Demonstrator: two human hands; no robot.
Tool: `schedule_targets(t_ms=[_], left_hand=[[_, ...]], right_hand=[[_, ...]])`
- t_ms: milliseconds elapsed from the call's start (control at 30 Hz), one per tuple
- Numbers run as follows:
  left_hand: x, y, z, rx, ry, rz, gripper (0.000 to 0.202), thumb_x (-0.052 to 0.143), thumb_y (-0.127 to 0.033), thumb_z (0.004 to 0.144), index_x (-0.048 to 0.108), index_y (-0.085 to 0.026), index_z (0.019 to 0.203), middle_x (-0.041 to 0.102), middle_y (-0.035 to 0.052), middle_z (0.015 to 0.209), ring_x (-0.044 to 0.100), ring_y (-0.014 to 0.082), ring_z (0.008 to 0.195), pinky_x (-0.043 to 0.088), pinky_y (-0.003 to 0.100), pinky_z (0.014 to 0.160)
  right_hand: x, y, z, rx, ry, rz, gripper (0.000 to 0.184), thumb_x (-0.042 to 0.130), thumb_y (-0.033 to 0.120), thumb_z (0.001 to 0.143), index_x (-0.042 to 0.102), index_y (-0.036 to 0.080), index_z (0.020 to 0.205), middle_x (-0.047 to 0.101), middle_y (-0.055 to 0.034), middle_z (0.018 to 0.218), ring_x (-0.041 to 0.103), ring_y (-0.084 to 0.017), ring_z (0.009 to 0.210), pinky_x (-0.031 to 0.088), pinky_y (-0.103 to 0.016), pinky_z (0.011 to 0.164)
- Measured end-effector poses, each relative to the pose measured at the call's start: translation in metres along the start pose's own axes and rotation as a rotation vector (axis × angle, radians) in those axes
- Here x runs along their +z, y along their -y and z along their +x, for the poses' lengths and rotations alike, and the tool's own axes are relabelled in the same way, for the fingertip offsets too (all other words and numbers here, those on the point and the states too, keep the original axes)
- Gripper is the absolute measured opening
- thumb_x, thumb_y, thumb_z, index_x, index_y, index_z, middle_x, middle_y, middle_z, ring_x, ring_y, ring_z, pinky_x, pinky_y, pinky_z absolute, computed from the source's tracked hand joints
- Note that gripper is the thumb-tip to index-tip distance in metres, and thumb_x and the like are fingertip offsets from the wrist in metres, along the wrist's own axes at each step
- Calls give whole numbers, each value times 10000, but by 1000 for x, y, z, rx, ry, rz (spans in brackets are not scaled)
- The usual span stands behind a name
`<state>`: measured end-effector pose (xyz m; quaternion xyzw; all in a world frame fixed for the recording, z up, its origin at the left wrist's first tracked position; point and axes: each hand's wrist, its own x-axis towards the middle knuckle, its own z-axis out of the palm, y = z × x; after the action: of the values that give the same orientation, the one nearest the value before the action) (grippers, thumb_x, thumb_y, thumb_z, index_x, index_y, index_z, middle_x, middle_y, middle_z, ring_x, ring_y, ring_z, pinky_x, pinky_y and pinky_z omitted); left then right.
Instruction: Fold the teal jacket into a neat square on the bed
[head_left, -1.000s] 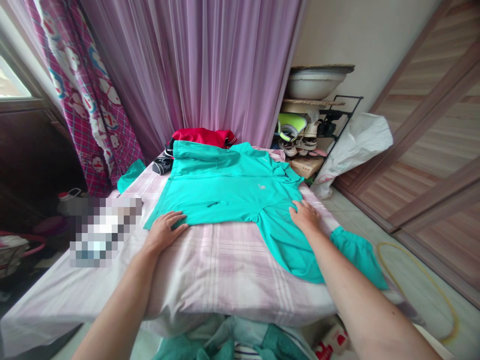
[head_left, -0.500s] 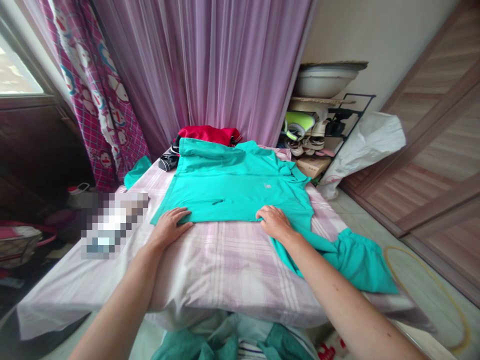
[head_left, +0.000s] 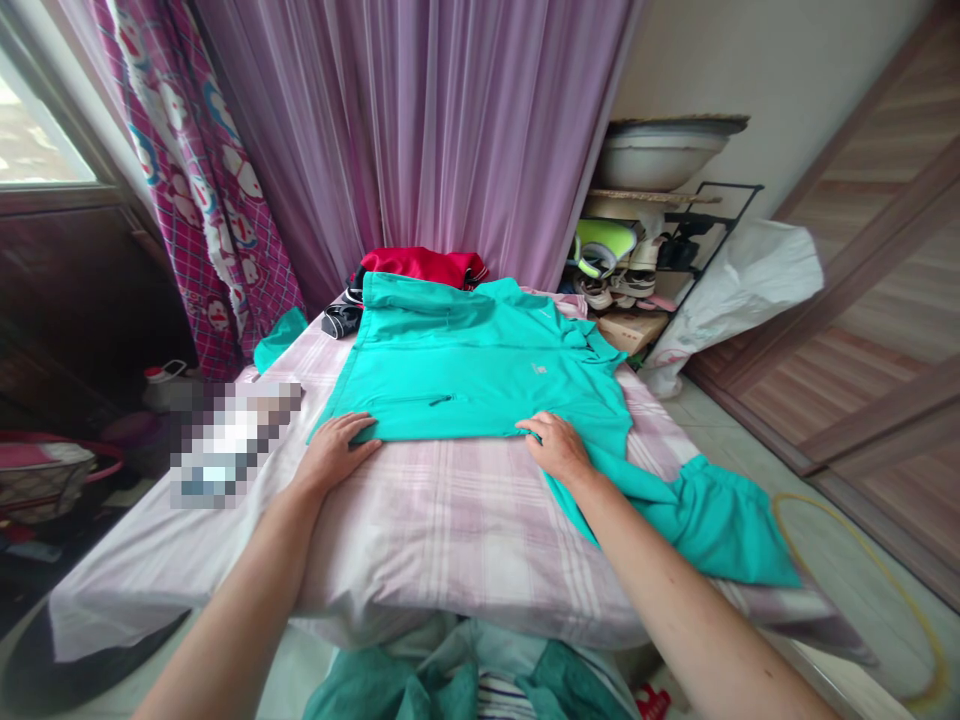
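A teal long-sleeved collared shirt point(head_left: 465, 370) lies spread on the bed, its collar toward the far end and its hem folded straight near me. My left hand point(head_left: 334, 452) rests flat on the hem's left corner. My right hand point(head_left: 559, 447) presses on the same folded edge, further right. A teal sleeve point(head_left: 720, 525) trails from under that hand over the bed's right side. Another teal sleeve point(head_left: 280, 340) lies at the far left of the bed. The plaid pink-and-white bedsheet point(head_left: 450, 530) shows below both hands.
A red garment point(head_left: 420, 265) and a black item point(head_left: 341, 320) lie at the bed's far end. A pixelated patch point(head_left: 232, 440) covers something on the left. A shoe rack point(head_left: 622, 260) holds a white basin point(head_left: 660, 155). More teal clothing point(head_left: 390, 690) lies below the near edge.
My right hand has moved left from the shirt's right edge onto its hem, and the right side of the shirt now lies folded inward. My left hand has stayed in place.
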<state>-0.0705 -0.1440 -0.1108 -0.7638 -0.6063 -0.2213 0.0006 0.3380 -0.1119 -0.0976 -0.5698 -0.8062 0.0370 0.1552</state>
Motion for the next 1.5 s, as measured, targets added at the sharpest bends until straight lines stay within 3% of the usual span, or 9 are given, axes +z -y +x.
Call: schedule_targets(t_ms=[333, 733, 900, 1100, 1333, 1500], left_hand=[[-5, -1, 0, -1, -4, -38, 656, 382, -690, 901, 684, -196, 1209, 687, 108, 1277, 620, 287, 1188, 460, 453, 1065], [-4, 8, -1, -24, -1, -44, 612, 323, -651, 938, 757, -243, 1079, 699, 77, 1264, 635, 278, 1163, 448, 480, 1071], [-5, 2, -1, -46, -32, -34, 571, 330, -591, 945, 768, -230, 1009, 738, 68, 1182, 664, 266, 1106, 487, 428, 1025], [-9, -2, -2, -99, -51, -47, 512, 375, -559, 932, 754, -227, 1018, 754, 60, 1140, 680, 254, 1066, 509, 381, 992], [-9, 1, -2, -43, -39, -71, 496, 473, -632, 874, 735, -245, 1040, 736, 57, 1184, 671, 253, 1083, 495, 395, 1023], [-7, 3, -3, -36, -45, -50, 461, 482, -581, 883, 737, -237, 1055, 743, 67, 1162, 672, 257, 1081, 505, 400, 1006]], right_hand=[[15, -16, 8, 71, -84, 208, 316, 521, 144, 852, 770, 249, 1015, 722, -31, 1071, 653, -181, 989, 489, -276, 897], [18, -14, 2, -36, -164, 141, 344, 522, 116, 820, 771, 239, 1022, 717, -53, 1014, 635, -199, 979, 462, -299, 910], [18, -14, 2, -28, -158, 126, 349, 519, 105, 818, 771, 238, 1020, 718, -49, 1016, 631, -193, 981, 456, -290, 909], [18, -13, 2, -21, -150, 108, 357, 516, 100, 817, 767, 232, 1034, 718, -53, 1032, 635, -195, 989, 457, -293, 913], [18, -13, 2, -34, -156, 140, 353, 511, 106, 818, 767, 230, 1028, 724, -58, 1026, 642, -201, 986, 468, -307, 915], [20, -14, 1, -47, -170, 153, 345, 516, 112, 814, 766, 235, 1016, 729, -55, 1019, 644, -202, 985, 474, -315, 914]])
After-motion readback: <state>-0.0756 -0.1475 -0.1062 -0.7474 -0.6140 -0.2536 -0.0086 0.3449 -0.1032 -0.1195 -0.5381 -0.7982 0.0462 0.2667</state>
